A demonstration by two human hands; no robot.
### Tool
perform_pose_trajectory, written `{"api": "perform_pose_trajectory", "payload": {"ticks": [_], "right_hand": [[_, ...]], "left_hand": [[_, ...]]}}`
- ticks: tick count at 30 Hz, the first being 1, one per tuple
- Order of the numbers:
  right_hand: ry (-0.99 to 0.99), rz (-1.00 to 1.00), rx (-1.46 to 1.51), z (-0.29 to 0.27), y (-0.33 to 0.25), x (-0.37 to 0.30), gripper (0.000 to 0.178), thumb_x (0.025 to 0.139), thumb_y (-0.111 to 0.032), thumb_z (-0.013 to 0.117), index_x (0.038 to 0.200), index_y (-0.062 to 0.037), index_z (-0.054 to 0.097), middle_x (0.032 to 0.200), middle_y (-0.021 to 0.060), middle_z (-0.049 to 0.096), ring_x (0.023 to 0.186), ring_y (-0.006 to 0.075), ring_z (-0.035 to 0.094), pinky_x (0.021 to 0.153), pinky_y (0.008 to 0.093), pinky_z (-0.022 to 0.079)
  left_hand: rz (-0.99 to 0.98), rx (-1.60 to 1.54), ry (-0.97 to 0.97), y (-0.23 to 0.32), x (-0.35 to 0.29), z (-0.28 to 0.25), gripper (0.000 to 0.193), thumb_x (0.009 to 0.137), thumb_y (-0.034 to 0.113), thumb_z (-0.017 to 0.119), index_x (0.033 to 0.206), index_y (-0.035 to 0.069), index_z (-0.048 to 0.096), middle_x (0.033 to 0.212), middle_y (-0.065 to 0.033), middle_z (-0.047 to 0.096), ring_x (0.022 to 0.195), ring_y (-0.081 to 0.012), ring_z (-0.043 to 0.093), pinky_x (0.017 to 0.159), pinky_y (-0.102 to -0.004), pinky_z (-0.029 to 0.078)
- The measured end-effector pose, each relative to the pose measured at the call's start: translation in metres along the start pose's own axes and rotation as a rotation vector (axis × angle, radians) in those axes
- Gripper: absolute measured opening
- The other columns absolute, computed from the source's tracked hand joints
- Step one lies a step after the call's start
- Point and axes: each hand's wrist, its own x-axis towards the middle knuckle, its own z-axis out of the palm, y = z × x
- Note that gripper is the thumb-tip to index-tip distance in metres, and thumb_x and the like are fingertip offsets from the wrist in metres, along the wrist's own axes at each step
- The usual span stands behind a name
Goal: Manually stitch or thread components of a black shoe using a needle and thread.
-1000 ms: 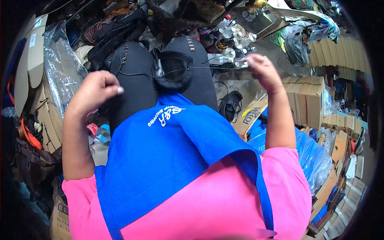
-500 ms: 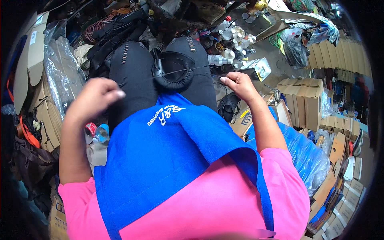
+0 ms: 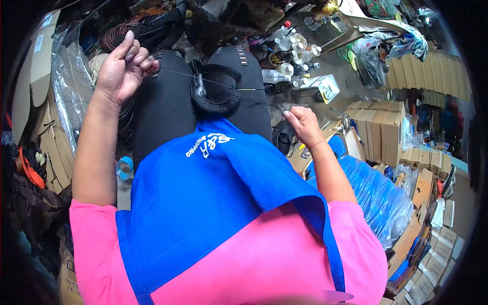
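Observation:
A black piece with a curved, stitched rim, like a shoe part (image 3: 218, 94), rests between my thighs just beyond the blue apron (image 3: 213, 188). A dark thread (image 3: 185, 74) runs taut from it toward the far left, into the curled fingers of my left hand (image 3: 124, 71). That hand is raised beside my left knee, palm partly showing. My right hand (image 3: 305, 124) is pinched closed at the right of my lap, with dark thread trailing from the piece to its fingertips. A short thin light streak, perhaps a needle, lies across the thread right of the piece; I cannot make it out.
Several bottles (image 3: 300, 51) stand on the floor beyond my right knee. Flattened cardboard stacks (image 3: 381, 124) and a blue plastic-wrapped bundle (image 3: 366, 188) lie to the right. Cardboard and clear plastic sheeting (image 3: 71, 86) stand at left. Dark coiled cables (image 3: 122, 35) lie far left.
My left hand has risen up and away, turning its palm into view, and the thread now slants up to it. My right hand has shifted down slightly. The black piece stays on my lap.

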Motion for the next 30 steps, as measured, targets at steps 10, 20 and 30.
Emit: {"api": "perform_pose_trajectory", "payload": {"ticks": [10,20,30], "right_hand": [[0.213,0.033,0.808,-0.068,-0.037,0.071,0.043,0.09,-0.027,0.059,0.126,-0.0046,0.056,0.112,0.0052,0.061,0.101,0.0155,0.055,0.094,0.0308,0.04],[-0.749,-0.154,0.218,-0.049,-0.127,0.141,0.033,0.083,-0.033,0.071,0.092,-0.0025,0.064,0.077,0.0017,0.061,0.076,0.0098,0.053,0.07,0.0294,0.044],[-0.16,-0.021,0.488,-0.01,-0.11,0.079,0.026,0.088,-0.024,0.062,0.093,0.0004,0.065,0.077,0.0084,0.064,0.076,0.0124,0.059,0.069,0.0301,0.047]], "left_hand": [[0.333,1.47,0.293,-0.007,-0.03,0.019,0.018,0.086,0.018,0.065,0.096,0.005,0.069,0.096,-0.0057,0.065,0.091,-0.0164,0.061,0.08,-0.0309,0.048],[0.196,2.066,-0.438,-0.09,-0.013,0.057,0.036,0.065,0.019,0.077,0.096,0.007,0.061,0.103,-0.0088,0.059,0.087,-0.0286,0.063,0.076,-0.04,0.048],[0.395,2.139,-0.378,-0.1,-0.013,0.059,0.036,0.066,0.016,0.073,0.097,0.009,0.055,0.095,-0.0085,0.058,0.084,-0.0251,0.063,0.072,-0.037,0.047]]}}
